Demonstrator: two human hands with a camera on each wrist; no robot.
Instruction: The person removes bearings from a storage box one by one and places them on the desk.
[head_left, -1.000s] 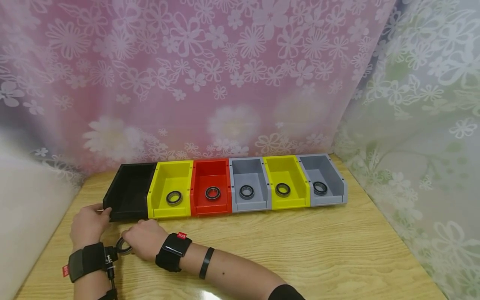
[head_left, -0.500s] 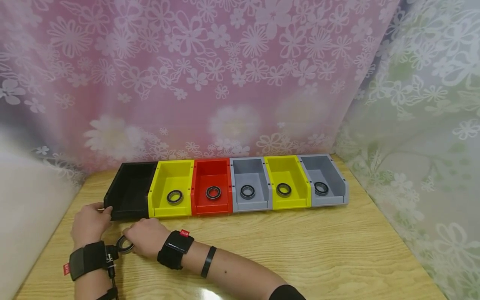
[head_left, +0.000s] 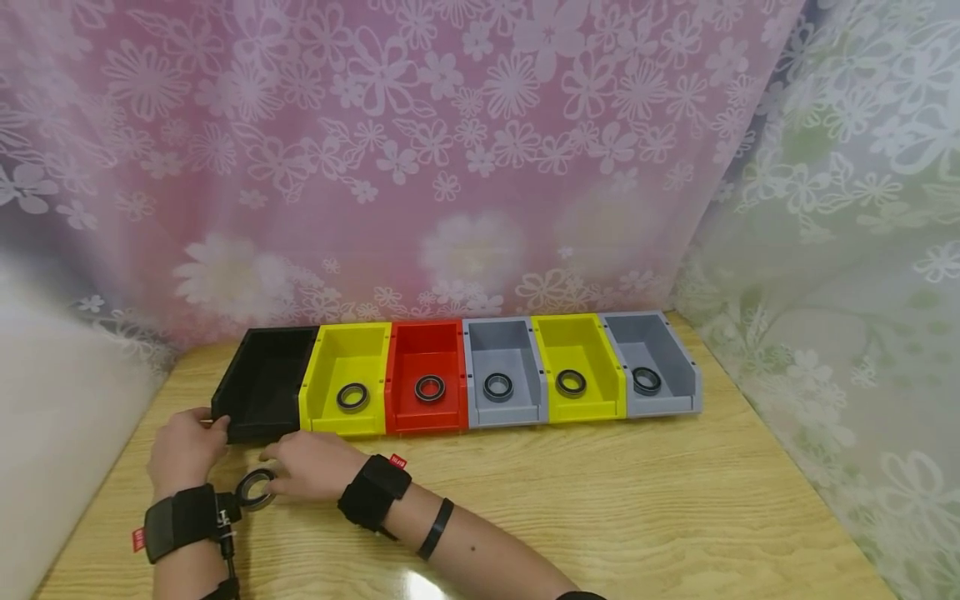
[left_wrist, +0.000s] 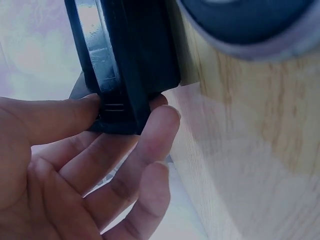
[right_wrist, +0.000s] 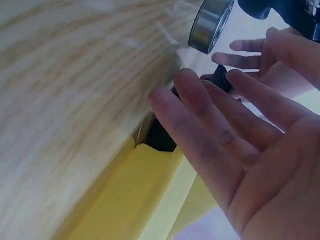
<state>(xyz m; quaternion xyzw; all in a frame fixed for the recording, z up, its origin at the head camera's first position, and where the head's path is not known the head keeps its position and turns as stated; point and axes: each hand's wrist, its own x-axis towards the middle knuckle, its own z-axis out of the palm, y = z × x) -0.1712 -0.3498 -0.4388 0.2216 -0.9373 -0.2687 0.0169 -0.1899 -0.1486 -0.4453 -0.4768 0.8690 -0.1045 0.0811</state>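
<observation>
My left hand (head_left: pixel 186 450) holds the front left corner of a black open-front bin (head_left: pixel 262 379); in the left wrist view the thumb and fingers (left_wrist: pixel 160 132) pinch its edge. A ball bearing (head_left: pixel 247 500) lies on the table in front of that bin, beside the left wrist's camera mount. My right hand (head_left: pixel 318 468) is just right of the bearing. Its fingers (right_wrist: pixel 192 127) are extended with nothing gripped in the right wrist view, where the bearing (right_wrist: pixel 202 32) stands apart from them. From the head view, I cannot tell whether the right thumb touches the bearing.
To the right of the black bin, a row joins a yellow bin (head_left: pixel 330 421), a red bin (head_left: pixel 427 421), a grey bin (head_left: pixel 507 414), another yellow (head_left: pixel 587 412) and another grey bin (head_left: pixel 663 405). Each holds one bearing. Floral curtains hang behind and right of the wooden table (head_left: pixel 675 500).
My right hand has loosened from the bearing, straightened its fingers and shifted slightly right. The left hand still holds the black bin's corner. The head view has drifted slightly.
</observation>
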